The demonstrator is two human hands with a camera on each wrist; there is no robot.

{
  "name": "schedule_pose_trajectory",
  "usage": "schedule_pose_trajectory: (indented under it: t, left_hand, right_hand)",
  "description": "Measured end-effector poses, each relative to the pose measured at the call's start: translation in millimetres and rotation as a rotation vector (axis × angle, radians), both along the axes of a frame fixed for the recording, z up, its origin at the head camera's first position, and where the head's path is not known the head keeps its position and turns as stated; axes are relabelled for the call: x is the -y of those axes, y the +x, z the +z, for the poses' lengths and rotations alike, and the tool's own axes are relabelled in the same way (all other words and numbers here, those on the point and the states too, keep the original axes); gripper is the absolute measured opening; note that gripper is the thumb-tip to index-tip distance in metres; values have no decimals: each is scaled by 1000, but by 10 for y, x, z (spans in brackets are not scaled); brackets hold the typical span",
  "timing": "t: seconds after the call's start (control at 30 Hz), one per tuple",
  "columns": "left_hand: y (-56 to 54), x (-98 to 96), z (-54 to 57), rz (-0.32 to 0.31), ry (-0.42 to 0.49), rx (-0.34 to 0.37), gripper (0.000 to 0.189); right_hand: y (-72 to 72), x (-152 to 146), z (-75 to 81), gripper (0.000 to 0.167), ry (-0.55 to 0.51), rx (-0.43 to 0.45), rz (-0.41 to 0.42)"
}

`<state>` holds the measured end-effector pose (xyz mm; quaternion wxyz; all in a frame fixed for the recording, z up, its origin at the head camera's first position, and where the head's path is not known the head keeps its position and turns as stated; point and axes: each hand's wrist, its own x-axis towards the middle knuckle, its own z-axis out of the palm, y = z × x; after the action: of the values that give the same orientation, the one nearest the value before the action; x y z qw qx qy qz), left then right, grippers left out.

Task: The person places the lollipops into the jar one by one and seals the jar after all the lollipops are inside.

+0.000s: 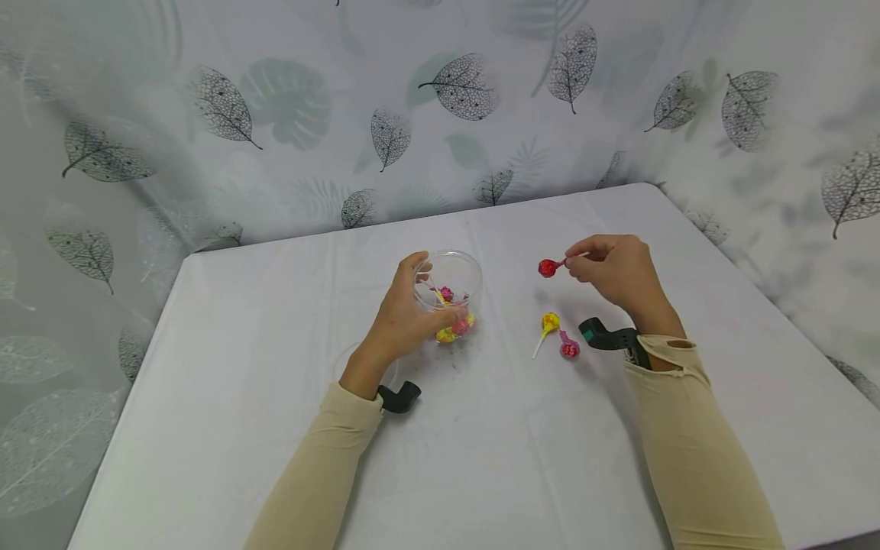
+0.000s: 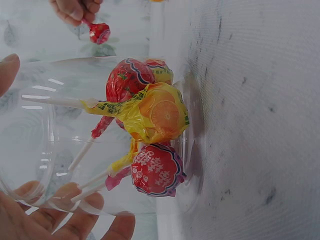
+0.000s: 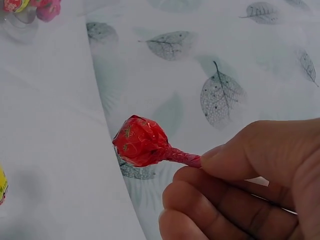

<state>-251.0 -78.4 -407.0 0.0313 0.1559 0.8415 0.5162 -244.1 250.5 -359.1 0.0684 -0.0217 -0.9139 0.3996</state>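
Nearest are two beige sleeves (image 1: 312,467), and above their cuffs sit black wrist cameras (image 1: 400,397). Under the left wrist lies a faint clear disc (image 1: 346,360), maybe a lid; the wrist covers most of it.

A little farther, on the right part of the white tablecloth (image 1: 474,458), lie a purple-pink lollipop (image 1: 570,348) and a yellow lollipop (image 1: 549,322), just beside each other. The yellow one's stick points toward the person.

Beyond these, the left hand (image 1: 406,312) is curled around a clear plastic cup (image 1: 469,267), its mouth upward. Whether its base touches the cloth, I cannot tell surely. Inside are several lollipops, among them an orange-flavour lollipop (image 2: 160,115) and a strawberry-red one (image 2: 127,77), heads down at the base; the exact number is hidden by overlap.

The right hand (image 1: 615,273) pinches the stick end of a red lollipop (image 1: 548,268), above the cloth and well apart from the cup.

I judge the work is partway: several lollipops are in the cup, one is in hand, and two lie outside.

Farthest hangs a leaf-printed curtain (image 1: 296,176).
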Motion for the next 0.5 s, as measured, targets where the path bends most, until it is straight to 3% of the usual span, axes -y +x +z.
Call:
schedule_pose_trajectory:
  t: [0.5]
  left_hand:
    - [-23,11,-17,-10,1,-19,106]
  right_hand:
    - [43,104,60,22,-128,-60,8]
